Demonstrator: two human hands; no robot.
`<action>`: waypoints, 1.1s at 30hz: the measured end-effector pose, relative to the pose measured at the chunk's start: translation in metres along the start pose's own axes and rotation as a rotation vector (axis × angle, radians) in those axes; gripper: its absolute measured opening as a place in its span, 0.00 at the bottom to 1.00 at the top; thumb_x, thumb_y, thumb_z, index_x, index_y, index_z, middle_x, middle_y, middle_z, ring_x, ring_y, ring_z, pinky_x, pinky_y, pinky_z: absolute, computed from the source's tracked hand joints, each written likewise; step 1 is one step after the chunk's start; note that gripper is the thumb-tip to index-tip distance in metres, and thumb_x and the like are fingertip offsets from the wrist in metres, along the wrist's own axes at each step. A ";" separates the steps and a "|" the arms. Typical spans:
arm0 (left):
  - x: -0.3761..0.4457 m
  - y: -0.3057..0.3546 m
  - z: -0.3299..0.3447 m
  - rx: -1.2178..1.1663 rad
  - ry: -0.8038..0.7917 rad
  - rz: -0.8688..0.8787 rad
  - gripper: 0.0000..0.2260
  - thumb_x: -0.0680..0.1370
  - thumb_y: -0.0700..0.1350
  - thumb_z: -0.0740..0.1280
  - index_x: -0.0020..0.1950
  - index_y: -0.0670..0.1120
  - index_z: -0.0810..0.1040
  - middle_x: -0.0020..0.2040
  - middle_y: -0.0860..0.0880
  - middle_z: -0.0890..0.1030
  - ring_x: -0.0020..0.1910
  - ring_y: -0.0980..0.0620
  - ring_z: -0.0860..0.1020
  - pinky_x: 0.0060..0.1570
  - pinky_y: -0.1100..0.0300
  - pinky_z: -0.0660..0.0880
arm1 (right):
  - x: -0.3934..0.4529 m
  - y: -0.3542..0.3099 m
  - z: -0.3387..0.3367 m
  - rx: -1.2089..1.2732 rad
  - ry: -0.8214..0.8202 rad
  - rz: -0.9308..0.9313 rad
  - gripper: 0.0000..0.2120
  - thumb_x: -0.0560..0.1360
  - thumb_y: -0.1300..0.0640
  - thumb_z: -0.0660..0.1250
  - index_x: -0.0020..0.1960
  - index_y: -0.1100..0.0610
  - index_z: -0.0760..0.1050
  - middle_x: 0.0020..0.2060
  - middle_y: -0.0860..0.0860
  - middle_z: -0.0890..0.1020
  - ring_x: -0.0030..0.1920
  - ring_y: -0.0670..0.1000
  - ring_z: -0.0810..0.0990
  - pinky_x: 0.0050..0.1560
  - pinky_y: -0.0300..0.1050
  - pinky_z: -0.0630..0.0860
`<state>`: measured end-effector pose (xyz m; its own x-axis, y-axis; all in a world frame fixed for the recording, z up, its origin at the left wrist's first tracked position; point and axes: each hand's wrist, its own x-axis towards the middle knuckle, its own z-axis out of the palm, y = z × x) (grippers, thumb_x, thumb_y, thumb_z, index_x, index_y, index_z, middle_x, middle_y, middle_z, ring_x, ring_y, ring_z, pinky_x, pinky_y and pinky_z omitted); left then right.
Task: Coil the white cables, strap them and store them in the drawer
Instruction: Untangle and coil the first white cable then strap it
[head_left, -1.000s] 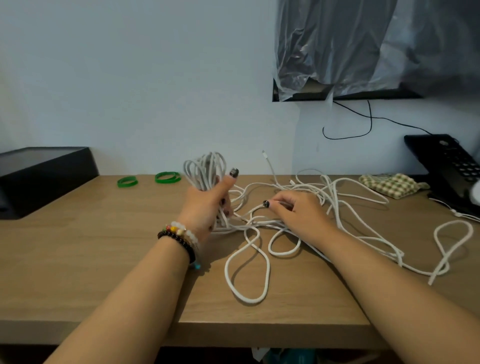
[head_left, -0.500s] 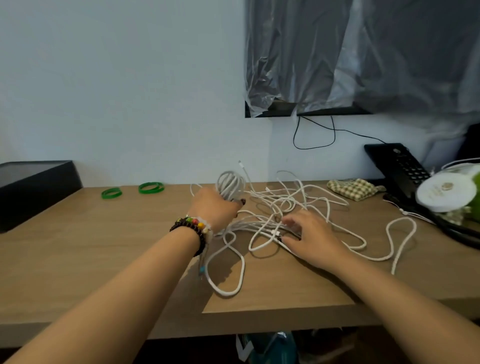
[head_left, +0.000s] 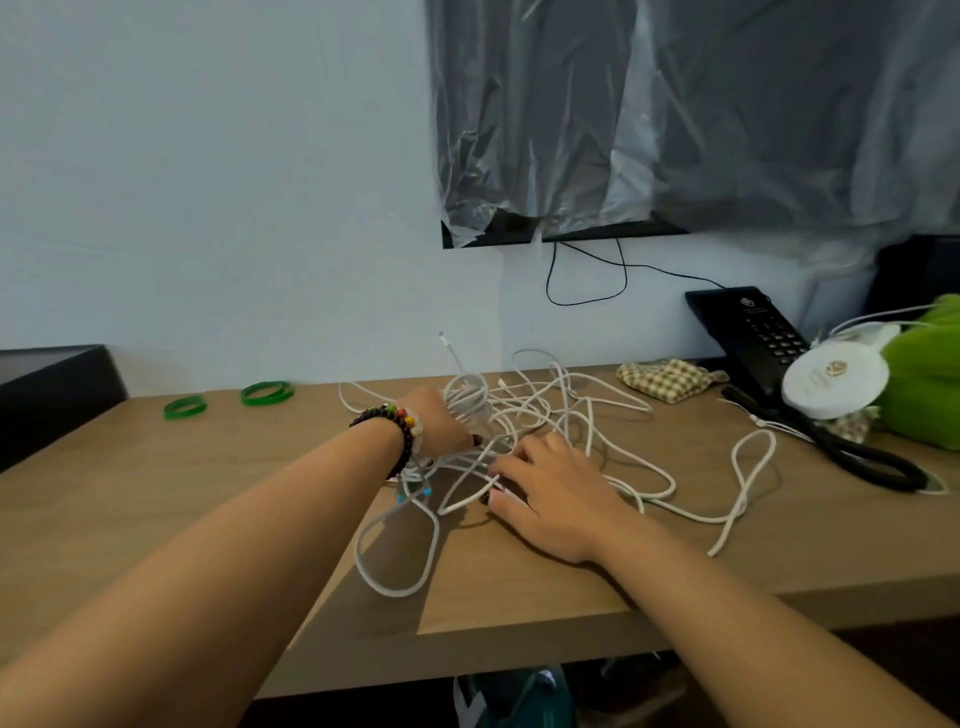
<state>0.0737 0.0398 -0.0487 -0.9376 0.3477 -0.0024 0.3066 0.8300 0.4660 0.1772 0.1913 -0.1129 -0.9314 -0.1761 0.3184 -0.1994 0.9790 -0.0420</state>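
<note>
White cables (head_left: 597, 415) lie in a loose tangle across the middle of the wooden desk (head_left: 208, 519). My left hand (head_left: 441, 423), with bead bracelets at the wrist, grips a partly wound coil of white cable (head_left: 467, 397) held low over the tangle. My right hand (head_left: 550, 493) lies palm down on the strands just in front of the coil, fingers spread and fairly straight. One long loop (head_left: 395, 551) reaches toward the desk's front edge, another (head_left: 748, 467) lies to the right. Two green straps (head_left: 184, 407) (head_left: 266, 392) sit at the back left.
A black box (head_left: 52, 384) stands at the far left. On the right are a checked cloth (head_left: 665, 379), a black phone (head_left: 753, 332), a white round tin (head_left: 831, 382) and something green (head_left: 924, 374). A plastic-covered screen (head_left: 675, 114) hangs on the wall.
My left hand has lowered the coil from upright to down near the desk. My right hand has slid nearer along the strands. The view has turned right.
</note>
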 end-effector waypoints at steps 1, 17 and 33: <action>0.000 0.000 0.001 -0.030 -0.002 0.022 0.13 0.74 0.52 0.71 0.45 0.42 0.79 0.41 0.44 0.81 0.37 0.49 0.76 0.38 0.54 0.77 | 0.000 0.001 0.001 -0.001 0.014 -0.008 0.22 0.79 0.39 0.52 0.67 0.48 0.69 0.61 0.50 0.71 0.62 0.54 0.66 0.62 0.51 0.66; -0.035 0.006 -0.174 -0.655 0.675 0.115 0.11 0.75 0.48 0.71 0.37 0.47 0.73 0.31 0.48 0.72 0.32 0.48 0.71 0.34 0.58 0.71 | 0.045 0.036 -0.054 0.046 0.057 0.453 0.05 0.74 0.57 0.64 0.45 0.49 0.77 0.51 0.52 0.80 0.53 0.56 0.79 0.46 0.45 0.74; -0.118 -0.027 -0.228 -0.761 0.845 0.143 0.10 0.76 0.48 0.72 0.47 0.44 0.76 0.31 0.47 0.72 0.23 0.53 0.70 0.18 0.69 0.65 | 0.072 -0.064 -0.051 0.353 -0.060 0.340 0.11 0.79 0.61 0.59 0.43 0.60 0.78 0.49 0.59 0.82 0.48 0.58 0.78 0.42 0.42 0.68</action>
<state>0.1388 -0.1234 0.1409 -0.8013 -0.2252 0.5543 0.5100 0.2273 0.8296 0.1387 0.1216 -0.0388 -0.9755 0.1319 0.1761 0.0381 0.8895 -0.4553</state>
